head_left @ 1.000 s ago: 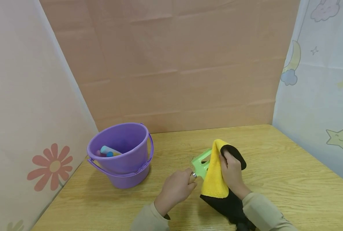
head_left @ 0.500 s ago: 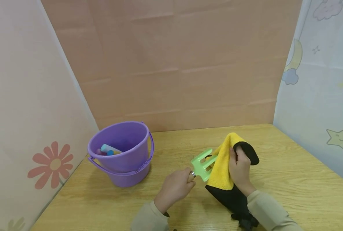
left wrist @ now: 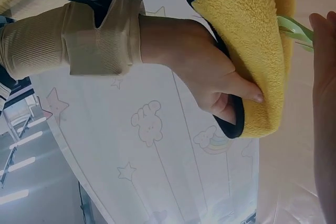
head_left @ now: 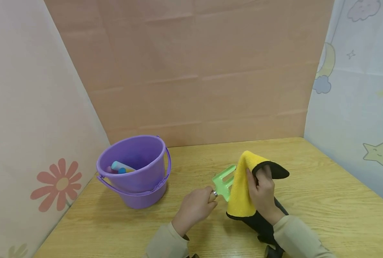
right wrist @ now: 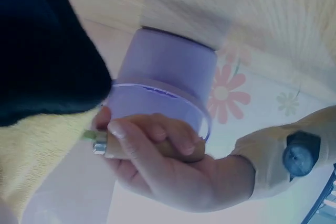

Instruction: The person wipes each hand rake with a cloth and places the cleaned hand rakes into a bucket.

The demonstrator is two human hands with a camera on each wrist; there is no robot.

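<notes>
My left hand (head_left: 192, 208) grips the wooden handle of a light green hand fork (head_left: 221, 186), with a metal ferrule showing by the fingers. The fork's tines point away to the right, and a yellow and black cloth (head_left: 239, 195) covers their ends. My right hand (head_left: 263, 191) holds this cloth bunched by its upper edge; its black part hangs down toward the table. In the left wrist view the right thumb presses on the yellow side, and a bit of green fork (left wrist: 295, 29) shows past it. The right wrist view shows left fingers wrapped around the wooden handle (right wrist: 116, 148).
A purple bucket (head_left: 139, 184) stands on the wooden table (head_left: 191, 157) at the left, its handle hanging down. Light blue, blue and yellow pieces (head_left: 121, 167) lie inside. A brown sheet (head_left: 191, 82) stands behind the table, with patterned sheets at both sides.
The cloth and right hand shift right, uncovering more of the tines, then come back left over them. The left hand and fork stay nearly in place.
</notes>
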